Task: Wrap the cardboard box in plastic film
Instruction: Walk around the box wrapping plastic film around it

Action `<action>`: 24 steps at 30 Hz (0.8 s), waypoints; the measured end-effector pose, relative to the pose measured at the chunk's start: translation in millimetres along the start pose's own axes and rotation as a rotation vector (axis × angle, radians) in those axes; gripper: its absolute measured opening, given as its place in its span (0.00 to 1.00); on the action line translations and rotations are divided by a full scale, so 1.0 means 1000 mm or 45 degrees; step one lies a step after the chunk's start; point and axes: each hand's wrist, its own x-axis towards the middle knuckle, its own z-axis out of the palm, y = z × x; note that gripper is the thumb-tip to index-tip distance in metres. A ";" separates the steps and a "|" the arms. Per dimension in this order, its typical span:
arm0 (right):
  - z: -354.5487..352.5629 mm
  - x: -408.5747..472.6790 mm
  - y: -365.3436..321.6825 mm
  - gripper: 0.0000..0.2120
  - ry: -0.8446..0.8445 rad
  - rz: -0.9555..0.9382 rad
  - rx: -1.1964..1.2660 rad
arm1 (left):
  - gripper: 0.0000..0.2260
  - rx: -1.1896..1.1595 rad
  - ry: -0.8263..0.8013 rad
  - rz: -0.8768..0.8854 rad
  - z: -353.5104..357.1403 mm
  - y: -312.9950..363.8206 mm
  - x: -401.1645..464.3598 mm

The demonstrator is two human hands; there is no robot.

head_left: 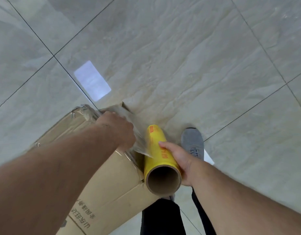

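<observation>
Holding the film (138,141) down on the box (112,175), the left hand (118,131) lies on the box's far right edge, w/ fingers bent over the loose sheet; if they pinch it or only press it, I cannot tell, b/c the back of the hand hides them. I think the hand is there to anchor the film so it does not slip while the roll pulls.

The roll (160,155) is just beside the box's right side, almost touching, its open core toward the camera. The right hand (177,160) grasps it from the right, thumb on top, fingers curled under. Kept low and close, prob. so the sheet stays tight and short.

The box lies on the tile floor (197,56), already w/ some shiny film at its far corner. A grey shoe (193,141) stands right of the roll, near.

Task seems early; most cardboard is bare.
</observation>
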 end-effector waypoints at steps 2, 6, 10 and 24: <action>0.001 0.000 -0.006 0.25 0.009 -0.005 -0.044 | 0.24 -0.046 -0.024 0.023 0.002 0.005 0.004; -0.002 -0.001 -0.018 0.30 0.074 0.002 -0.191 | 0.23 -0.128 -0.151 0.083 -0.001 0.017 0.004; -0.011 -0.004 -0.009 0.32 0.129 -0.012 -0.300 | 0.23 -0.147 -0.133 0.070 0.000 0.029 -0.001; 0.006 0.008 -0.007 0.41 0.091 -0.005 -0.249 | 0.21 -0.146 -0.166 -0.023 0.006 0.029 0.004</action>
